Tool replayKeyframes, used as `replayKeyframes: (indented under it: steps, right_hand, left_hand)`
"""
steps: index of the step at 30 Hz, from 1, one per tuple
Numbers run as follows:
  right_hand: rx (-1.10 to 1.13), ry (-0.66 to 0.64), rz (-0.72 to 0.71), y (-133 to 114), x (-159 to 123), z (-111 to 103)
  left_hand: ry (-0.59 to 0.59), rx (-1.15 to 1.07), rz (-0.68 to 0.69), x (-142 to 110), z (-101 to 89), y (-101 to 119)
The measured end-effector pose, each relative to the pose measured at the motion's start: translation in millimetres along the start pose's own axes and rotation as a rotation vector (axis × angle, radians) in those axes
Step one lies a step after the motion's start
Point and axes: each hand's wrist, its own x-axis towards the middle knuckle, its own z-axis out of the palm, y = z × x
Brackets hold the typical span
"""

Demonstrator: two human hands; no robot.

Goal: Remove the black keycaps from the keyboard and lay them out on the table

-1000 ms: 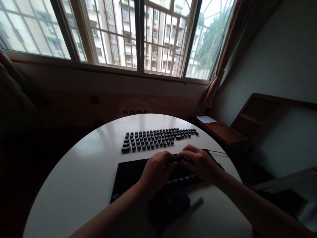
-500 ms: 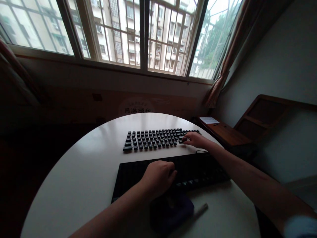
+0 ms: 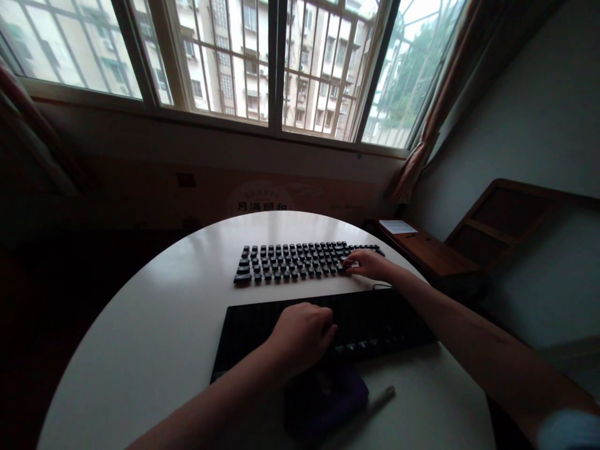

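Loose black keycaps (image 3: 290, 262) stand in rows at the far side of the white round table (image 3: 140, 350). At the right end of the lower rows, my right hand (image 3: 368, 264) has its thumb and fingers closed about a black keycap (image 3: 345, 269), which they partly cover. My left hand (image 3: 304, 331) is curled closed above the black keyboard base (image 3: 253, 325); whatever its fingers hold, if anything, is hidden. Several keycaps (image 3: 360, 345) show along the base's near edge, to the right of my left hand.
A dark purple case (image 3: 323, 406) lies near me, beside a pen-like grey stick (image 3: 382, 400). A thin black cable (image 3: 382, 287) loops behind the base. To the right, a wooden chair (image 3: 431, 253) carries a white paper (image 3: 397, 226). Barred windows (image 3: 272, 69) are ahead.
My right hand has moved slightly to the left and the keycap at its fingertips now sits closer to its row. My left hand is almost unmoved. The view has shifted a little.
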Motion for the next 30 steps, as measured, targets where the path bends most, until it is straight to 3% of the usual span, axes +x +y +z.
replayKeyframes:
  steps: [7,11,17,21,25,30]
  right_hand:
    - [0.002,0.041,-0.033,-8,-1,-8]
    - [0.001,0.13,-0.018,-21,-6,-21]
    - [0.248,0.547,0.077,-52,-51,-43]
    - [0.653,0.721,0.404,-66,-108,-43]
    - [1.026,0.63,0.6,-77,-150,-36]
    - [1.23,0.515,0.54,-94,-157,-19]
  left_hand:
    - [-0.011,0.013,0.003,0,-1.3,1]
    - [-0.009,0.015,-0.001,0,-0.5,0]
    - [-0.025,0.05,0.019,0,0.4,-1]
    - [-0.035,0.087,0.037,2,0.5,0]
    - [-0.027,0.106,0.061,2,-1.8,0]
    - [-0.008,0.164,0.018,-3,-18.3,12]
